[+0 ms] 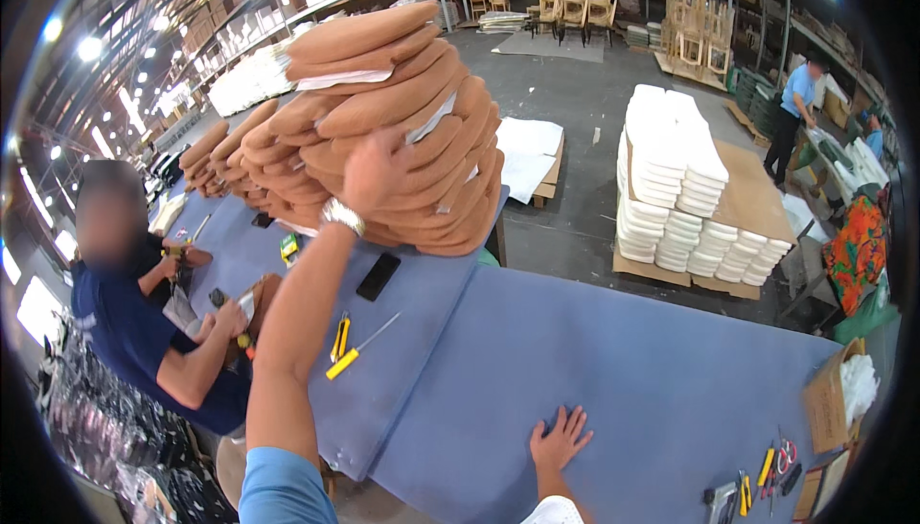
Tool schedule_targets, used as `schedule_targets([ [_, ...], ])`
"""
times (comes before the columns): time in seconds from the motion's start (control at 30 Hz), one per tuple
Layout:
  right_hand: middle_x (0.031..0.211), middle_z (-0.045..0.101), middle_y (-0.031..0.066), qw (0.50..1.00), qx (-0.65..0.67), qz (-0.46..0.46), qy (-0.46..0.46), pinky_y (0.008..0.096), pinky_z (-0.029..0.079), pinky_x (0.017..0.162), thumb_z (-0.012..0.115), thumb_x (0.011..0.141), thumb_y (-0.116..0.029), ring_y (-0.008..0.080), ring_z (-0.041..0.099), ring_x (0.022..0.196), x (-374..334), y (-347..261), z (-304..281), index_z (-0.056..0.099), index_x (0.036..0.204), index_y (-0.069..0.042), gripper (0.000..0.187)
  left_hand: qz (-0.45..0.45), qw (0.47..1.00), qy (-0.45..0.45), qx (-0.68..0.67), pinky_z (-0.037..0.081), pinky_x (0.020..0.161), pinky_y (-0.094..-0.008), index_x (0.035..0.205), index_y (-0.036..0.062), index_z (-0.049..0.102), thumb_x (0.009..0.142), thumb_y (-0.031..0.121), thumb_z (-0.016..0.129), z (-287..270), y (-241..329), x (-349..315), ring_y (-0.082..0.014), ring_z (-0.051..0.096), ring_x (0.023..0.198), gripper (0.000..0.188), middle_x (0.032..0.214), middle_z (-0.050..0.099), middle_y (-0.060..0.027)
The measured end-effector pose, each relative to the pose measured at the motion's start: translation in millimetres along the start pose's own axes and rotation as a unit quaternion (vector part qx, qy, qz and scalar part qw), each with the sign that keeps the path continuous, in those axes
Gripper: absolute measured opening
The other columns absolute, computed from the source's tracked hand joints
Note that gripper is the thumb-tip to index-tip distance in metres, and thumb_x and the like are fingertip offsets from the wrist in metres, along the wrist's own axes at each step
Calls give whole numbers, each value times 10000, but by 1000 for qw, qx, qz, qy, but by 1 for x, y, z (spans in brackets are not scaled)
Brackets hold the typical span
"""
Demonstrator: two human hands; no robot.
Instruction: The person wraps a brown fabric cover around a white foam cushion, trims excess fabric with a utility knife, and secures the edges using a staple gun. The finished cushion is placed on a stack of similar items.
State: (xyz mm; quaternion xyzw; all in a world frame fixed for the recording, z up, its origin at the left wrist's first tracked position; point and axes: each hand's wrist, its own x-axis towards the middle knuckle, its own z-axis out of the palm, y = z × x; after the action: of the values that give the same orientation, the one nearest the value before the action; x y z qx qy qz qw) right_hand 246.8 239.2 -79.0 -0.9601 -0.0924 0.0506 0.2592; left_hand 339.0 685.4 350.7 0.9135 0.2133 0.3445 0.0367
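My left hand (376, 177), with a watch (343, 217) on its wrist, reaches forward to a tall stack of brown upholstered cushions (393, 102). It is against the stack's near side; blur and the cushions keep me from telling whether its fingers grip one. White tags or sheets stick out between some cushions. Lower right, my right hand (561, 440) lies flat on the blue-covered table (613, 351), fingers spread, holding nothing. Between my arms and the stack are a black phone (379, 277), a yellow cutter (340, 335) and a yellow-handled screwdriver (343, 363).
At my left a co-worker (144, 313) in dark blue handles a tool and a brown piece. More tools (767, 466) and a cardboard box (832, 399) sit at the table's right end. Beyond stand white cushion stacks (671, 169); another person (797, 107) works far right.
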Motion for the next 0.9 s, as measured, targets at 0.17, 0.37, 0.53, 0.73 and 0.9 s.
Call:
schedule_targets([
  [0.17, 1681, 276, 218, 998, -31, 33, -44, 631, -6, 1253, 596, 896, -396, 367, 176, 1584, 8, -12, -9, 497, 1502, -73, 694, 69, 981, 156, 94, 540, 963, -501, 1402, 73, 559, 945, 200, 644, 21, -56, 158, -426, 648, 1148, 481, 1334, 630, -247],
  [0.37, 1702, 158, 269, 976, -11, 93, -195, 666, -25, 1238, 525, 912, -437, 402, 77, 1599, 22, -34, -40, 448, 1525, -53, 728, 86, 933, 192, 292, 521, 1045, -488, 1553, 131, 425, 913, 102, 593, 33, -106, 251, -391, 560, 1320, 663, 1486, 544, -190],
  [0.53, 1704, 158, 268, 973, -32, 127, -191, 663, -27, 1239, 509, 911, -444, 399, 78, 1601, 21, -18, -25, 458, 1517, -47, 725, 33, 953, 159, 256, 535, 1001, -515, 1517, 142, 473, 897, 84, 541, 61, -64, 278, -379, 615, 1253, 627, 1419, 608, -162],
  [0.73, 1664, 303, 248, 994, -37, 59, -80, 652, 15, 1250, 605, 867, -399, 399, 209, 1574, 10, -12, -11, 522, 1460, -65, 686, -14, 953, 190, 237, 540, 956, -525, 1446, 154, 550, 912, 203, 624, 18, -90, 243, -431, 676, 1126, 540, 1284, 685, -221],
  [0.9, 1673, 309, 205, 997, -11, 52, -55, 625, 4, 1256, 620, 873, -393, 361, 214, 1575, 6, -9, -5, 509, 1490, -87, 697, -38, 940, 287, 179, 538, 915, -506, 1340, 113, 661, 919, 439, 705, -90, -116, 223, -422, 698, 1083, 534, 1128, 742, -211],
])
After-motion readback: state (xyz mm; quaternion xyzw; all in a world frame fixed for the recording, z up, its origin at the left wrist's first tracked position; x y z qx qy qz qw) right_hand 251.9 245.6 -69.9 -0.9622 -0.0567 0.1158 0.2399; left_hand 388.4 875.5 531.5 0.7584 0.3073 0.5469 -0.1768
